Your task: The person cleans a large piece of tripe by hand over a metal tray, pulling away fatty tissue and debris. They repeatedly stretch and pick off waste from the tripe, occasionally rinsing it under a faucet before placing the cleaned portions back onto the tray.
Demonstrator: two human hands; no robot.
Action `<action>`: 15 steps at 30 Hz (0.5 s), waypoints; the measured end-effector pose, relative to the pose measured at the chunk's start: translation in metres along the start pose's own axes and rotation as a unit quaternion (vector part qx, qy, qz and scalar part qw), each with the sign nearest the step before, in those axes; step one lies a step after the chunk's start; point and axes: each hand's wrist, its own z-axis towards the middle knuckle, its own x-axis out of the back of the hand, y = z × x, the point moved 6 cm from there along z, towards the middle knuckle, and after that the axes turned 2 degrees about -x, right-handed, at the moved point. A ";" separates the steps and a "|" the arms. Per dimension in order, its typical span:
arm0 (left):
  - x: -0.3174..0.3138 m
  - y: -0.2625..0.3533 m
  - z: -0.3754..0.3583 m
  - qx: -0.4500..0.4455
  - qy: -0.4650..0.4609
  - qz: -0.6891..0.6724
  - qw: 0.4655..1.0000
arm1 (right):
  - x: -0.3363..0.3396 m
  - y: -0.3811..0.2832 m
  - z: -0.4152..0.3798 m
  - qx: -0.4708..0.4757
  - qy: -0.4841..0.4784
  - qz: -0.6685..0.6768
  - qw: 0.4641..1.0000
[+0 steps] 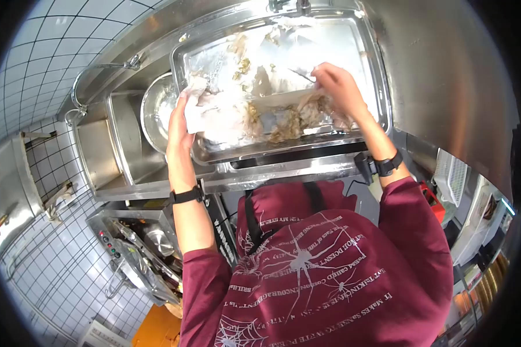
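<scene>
A large metal tray (386, 110) lies across the sink, with wet, pale and brownish pieces (286, 124) spread in it. At the tray's left side, my left hand (181, 124) is closed on a whitish, soft piece (198, 92). My right hand (338, 89) is over the tray's right part, fingers closed round a thin, dark tool (300, 75) that points left. Glare washes out part of the tray, so the details of the pieces are hard to make out.
A round metal bowl (150, 113) stands left of the tray. Beyond it are a sink basin (98, 150) and a curved faucet (78, 87). A steel counter (446, 87) extends to the right. White baskets (450, 176) stand at the lower right.
</scene>
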 end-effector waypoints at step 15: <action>0.014 -0.005 -0.089 0.025 0.017 -0.046 0.999 | -0.053 -0.064 -0.021 0.120 -0.092 -0.068 0.986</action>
